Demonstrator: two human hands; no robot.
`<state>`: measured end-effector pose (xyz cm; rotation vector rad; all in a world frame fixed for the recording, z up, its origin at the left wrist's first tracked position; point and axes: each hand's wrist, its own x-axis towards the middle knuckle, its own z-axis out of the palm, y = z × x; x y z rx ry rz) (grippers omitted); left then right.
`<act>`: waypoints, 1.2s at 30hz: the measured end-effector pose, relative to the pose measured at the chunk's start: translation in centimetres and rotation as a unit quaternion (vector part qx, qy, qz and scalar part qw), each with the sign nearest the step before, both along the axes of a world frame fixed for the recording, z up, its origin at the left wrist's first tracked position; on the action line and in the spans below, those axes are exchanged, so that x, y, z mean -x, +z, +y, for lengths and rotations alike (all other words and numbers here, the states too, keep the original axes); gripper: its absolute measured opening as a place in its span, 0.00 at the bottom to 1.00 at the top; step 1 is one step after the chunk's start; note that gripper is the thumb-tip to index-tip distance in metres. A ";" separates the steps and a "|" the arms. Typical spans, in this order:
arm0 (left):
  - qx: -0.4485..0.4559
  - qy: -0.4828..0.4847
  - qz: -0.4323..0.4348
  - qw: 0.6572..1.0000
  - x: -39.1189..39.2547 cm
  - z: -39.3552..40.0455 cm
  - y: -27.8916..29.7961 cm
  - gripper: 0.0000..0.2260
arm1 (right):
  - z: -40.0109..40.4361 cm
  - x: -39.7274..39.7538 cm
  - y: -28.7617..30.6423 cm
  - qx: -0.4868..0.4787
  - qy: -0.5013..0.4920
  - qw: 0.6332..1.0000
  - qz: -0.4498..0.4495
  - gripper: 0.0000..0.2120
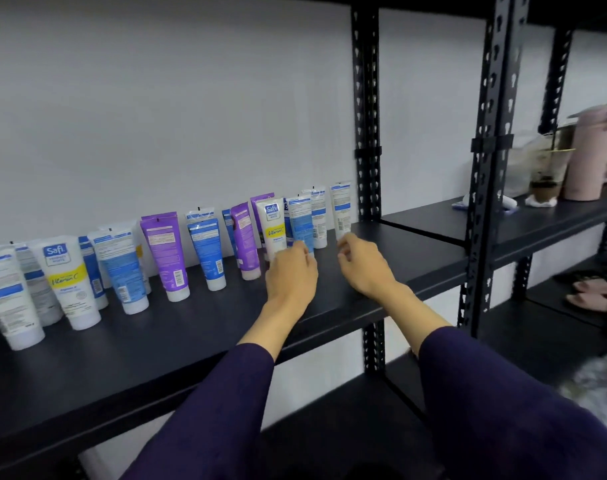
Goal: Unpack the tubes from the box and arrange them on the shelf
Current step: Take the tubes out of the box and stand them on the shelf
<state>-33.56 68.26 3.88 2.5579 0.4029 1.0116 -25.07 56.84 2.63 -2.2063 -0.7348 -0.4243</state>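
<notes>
Row of white, blue and purple plastic tubes [163, 252] stands cap-down along the black metal shelf [191, 341], so most unpacking looks done. Left hand [290, 275] fingers curled at a blue-labelled tube [301, 225], grip unclear; right hand [362, 265] loosely curled beside the rightmost white tube [341, 209], touching or not unclear. Box not visible.

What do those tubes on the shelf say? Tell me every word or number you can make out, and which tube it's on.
"Safi" on the white tube with the yellow band at left.
"Vitamin C" in script on its yellow band.
"Safi" on the white and yellow tube by the left hand.
"PERFECT WHITE" beneath that logo, only just legible.
Back-label print and barcodes on the blue tubes and purple tubes: too small to read.
</notes>
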 end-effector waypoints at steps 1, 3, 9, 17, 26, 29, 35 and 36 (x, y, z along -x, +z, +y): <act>0.001 -0.030 0.000 1.000 0.1 -1.4 0.1 0.10 | -1.5 0.4 0.1 0.006 -0.014 1.000 -0.007 0.10; 0.001 -0.082 0.002 0.997 -0.1 -4.5 0.0 0.10 | -5.1 1.0 0.1 0.016 -0.046 0.999 -0.018 0.10; -0.025 -0.208 0.029 0.977 -1.6 -16.6 -3.8 0.11 | -19.2 2.3 -3.5 0.066 -0.176 0.982 -0.013 0.11; -0.056 -0.335 0.204 0.918 -4.1 -31.7 -17.8 0.11 | -35.7 5.3 -18.8 0.116 -0.314 0.933 0.133 0.12; -0.073 -0.371 0.422 0.824 -4.8 -38.2 -39.0 0.11 | -42.4 8.5 -40.5 0.121 -0.333 0.860 0.366 0.15; -0.063 -0.375 0.484 0.788 -4.6 -38.3 -45.2 0.10 | -41.8 9.5 -46.3 0.124 -0.320 0.836 0.428 0.12; -0.056 -0.387 0.560 0.730 -3.2 -36.9 -53.5 0.11 | -39.6 11.7 -54.2 0.128 -0.317 0.755 0.559 0.24; -0.054 -0.393 0.568 0.721 -3.0 -36.6 -54.6 0.11 | -39.3 12.1 -55.2 0.137 -0.317 0.736 0.582 0.27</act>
